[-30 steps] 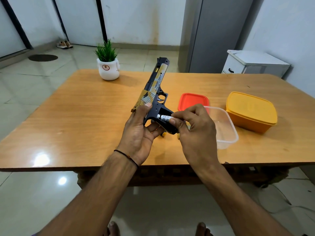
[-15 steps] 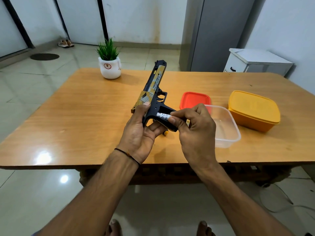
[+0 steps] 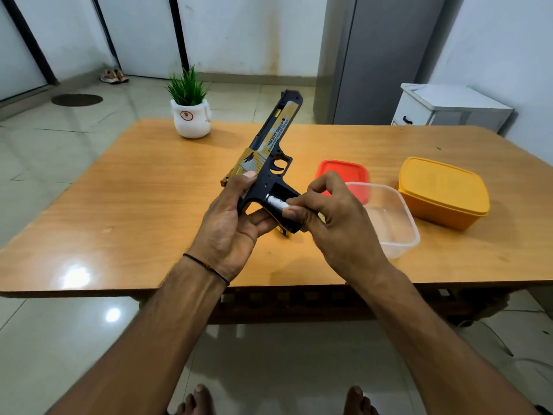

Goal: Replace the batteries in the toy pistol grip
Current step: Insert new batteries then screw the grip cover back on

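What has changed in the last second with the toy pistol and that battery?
Hardly anything visibly moved. The right hand still pinches the white battery at the open slot in the toy pistol grip, and the left hand still holds it above the table. The clear tub, red lid, yellow box and potted plant stayed put.

I read DESERT EAGLE on the toy pistol [image 3: 276, 136] slide, smaller line beneath ending TOY GUN, battery [image 3: 276, 201] print illegible, pot [image 3: 191, 122] emblem illegible

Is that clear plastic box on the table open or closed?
Open: the clear plastic box has no lid on; a red lid lies flat behind it.
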